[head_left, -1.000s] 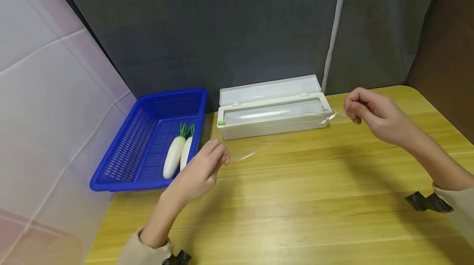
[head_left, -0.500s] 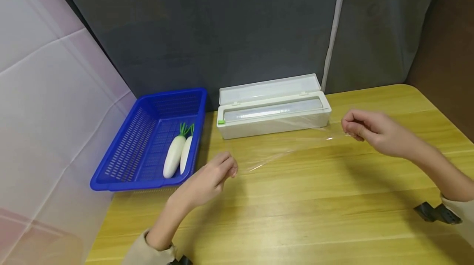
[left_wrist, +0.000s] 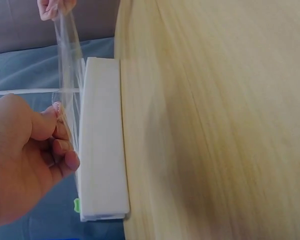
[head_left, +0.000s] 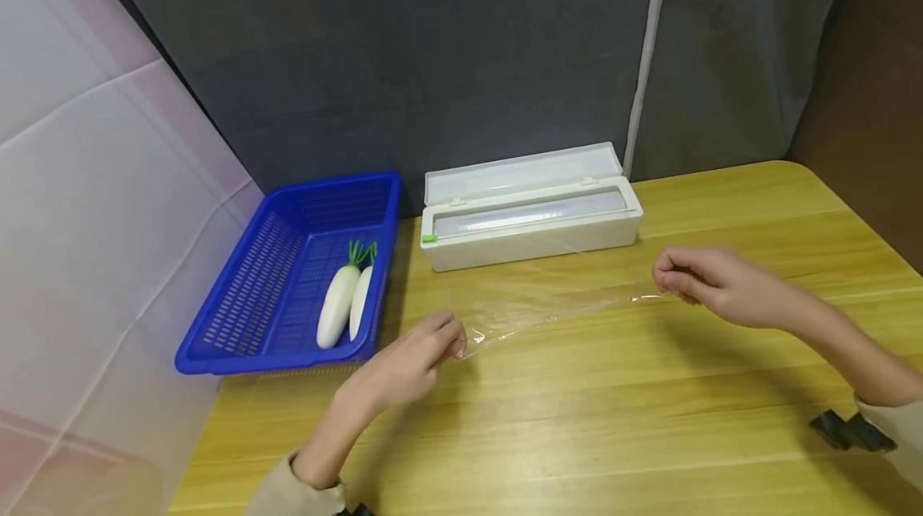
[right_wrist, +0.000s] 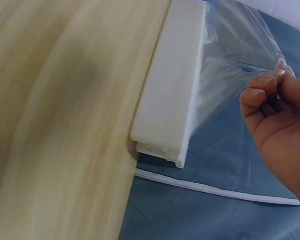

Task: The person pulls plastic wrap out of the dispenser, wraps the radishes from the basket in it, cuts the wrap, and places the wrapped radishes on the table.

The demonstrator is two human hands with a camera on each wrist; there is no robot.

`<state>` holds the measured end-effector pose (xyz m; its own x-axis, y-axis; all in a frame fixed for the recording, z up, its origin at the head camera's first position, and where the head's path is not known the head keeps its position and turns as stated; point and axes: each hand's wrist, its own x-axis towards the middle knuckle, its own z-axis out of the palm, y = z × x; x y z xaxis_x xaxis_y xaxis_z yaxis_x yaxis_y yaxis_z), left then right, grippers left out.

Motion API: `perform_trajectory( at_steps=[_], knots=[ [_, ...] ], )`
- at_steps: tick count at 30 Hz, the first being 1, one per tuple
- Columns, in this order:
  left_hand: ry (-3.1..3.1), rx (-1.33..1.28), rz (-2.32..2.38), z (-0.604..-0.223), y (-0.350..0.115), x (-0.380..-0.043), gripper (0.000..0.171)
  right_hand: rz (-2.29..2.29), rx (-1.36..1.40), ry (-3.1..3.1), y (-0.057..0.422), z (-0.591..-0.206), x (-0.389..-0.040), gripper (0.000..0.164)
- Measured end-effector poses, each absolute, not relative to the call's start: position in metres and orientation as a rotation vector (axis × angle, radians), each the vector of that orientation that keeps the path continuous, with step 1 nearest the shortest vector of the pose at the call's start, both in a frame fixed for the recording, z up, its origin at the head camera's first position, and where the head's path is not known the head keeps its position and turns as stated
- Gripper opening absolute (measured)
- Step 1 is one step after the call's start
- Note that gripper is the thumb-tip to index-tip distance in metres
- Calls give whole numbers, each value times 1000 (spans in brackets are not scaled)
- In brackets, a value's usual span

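A sheet of clear plastic wrap (head_left: 548,312) stretches from a white wrap dispenser box (head_left: 534,247) toward the person, spread between both hands. The left hand (head_left: 411,360) pinches its left corner between thumb and fingers. At the opposite corner, the right hand (head_left: 721,284) pinches the film, as the right wrist view also shows, with the wrap (right_wrist: 240,45) drawn taut from the box. The dispenser's lid (head_left: 522,171) stands raised, and a roll (head_left: 534,215) lies inside. A small green slider (head_left: 429,238) sits at the left end of the box's front edge.
A blue plastic basket (head_left: 216,364) stands left of the box, close to the left forearm. Two white radishes (head_left: 337,308) with green tops lie inside it. A dark grey curtain (head_left: 433,51) hangs behind the wooden table (head_left: 577,420).
Both hands have moved toward the person, the right one farther, drawing more wrap out of the box. The film now spans a wider area over the table.
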<state>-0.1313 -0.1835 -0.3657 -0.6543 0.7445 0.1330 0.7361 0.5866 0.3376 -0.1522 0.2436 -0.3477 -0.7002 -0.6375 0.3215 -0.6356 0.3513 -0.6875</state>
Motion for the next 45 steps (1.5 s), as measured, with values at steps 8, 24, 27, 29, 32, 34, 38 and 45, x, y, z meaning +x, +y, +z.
perform_trajectory(
  at_steps=[8,24,27,29,32,34,38,45],
  knots=[
    [2768,1244,539,-370,-185,-130,25,-1229,-1205,2531,240,-365,-148,21],
    [2701,1205,564,-379,-192,-130,29,-1095,-1185,2470,237,-396,-149,18],
    [2691,1201,557,-380,-192,-130,26,-1070,-1193,2465,238,-400,-149,19],
    [2686,1188,546,-380,-192,-130,24,-1053,-1198,2458,238,-402,-149,19],
    [2681,1165,525,-382,-192,-130,18,-1025,-1196,2452,238,-405,-149,19],
    [2679,1152,507,-383,-192,-130,16,-1015,-1187,2450,239,-406,-150,19],
    [2678,1142,482,-385,-192,-131,15,-989,-1158,2436,240,-407,-152,18],
    [2661,1119,479,-388,-192,-132,15,-947,-1086,2408,240,-409,-156,16]
  ],
)
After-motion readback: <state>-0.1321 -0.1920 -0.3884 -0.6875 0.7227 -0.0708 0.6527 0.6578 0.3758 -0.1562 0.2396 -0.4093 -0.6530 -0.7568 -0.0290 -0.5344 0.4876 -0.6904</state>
